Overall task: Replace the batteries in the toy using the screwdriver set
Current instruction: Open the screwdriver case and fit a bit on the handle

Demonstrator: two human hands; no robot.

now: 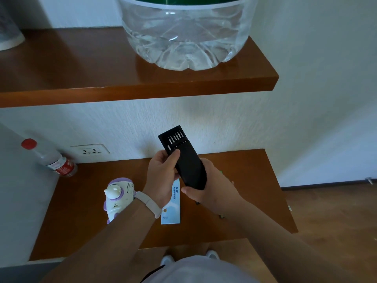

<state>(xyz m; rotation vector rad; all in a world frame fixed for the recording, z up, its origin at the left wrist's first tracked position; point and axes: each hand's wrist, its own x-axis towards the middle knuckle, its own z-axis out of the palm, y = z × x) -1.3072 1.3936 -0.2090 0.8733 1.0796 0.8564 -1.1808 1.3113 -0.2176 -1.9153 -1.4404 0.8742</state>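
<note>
- A bottle (51,160) with a red cap and red label leans at the far left of the lower shelf (244,201), a glossy brown wooden board fixed to the wall.
- A wall socket (90,151) sits in the white textured wall (306,88) just above that shelf.
- The toy (119,198), white and purple, lies on the lower shelf, partly hidden by the left wrist, which wears a pale wristband (150,204).
- The left hand (163,176) grips the upper part of the screwdriver set (187,164), with the thumb pressed on its front face.
- A blue and white box (173,211) lies flat on the shelf below the hands.
- The screwdriver set, a black case, is held tilted in the air above the shelf; its top end shows a row of bits.
- The right hand (206,188) wraps round the case's lower end.
- A large clear water jug (187,37) stands on the upper shelf (81,68).
- Wooden floor (336,221) shows at the right.
</note>
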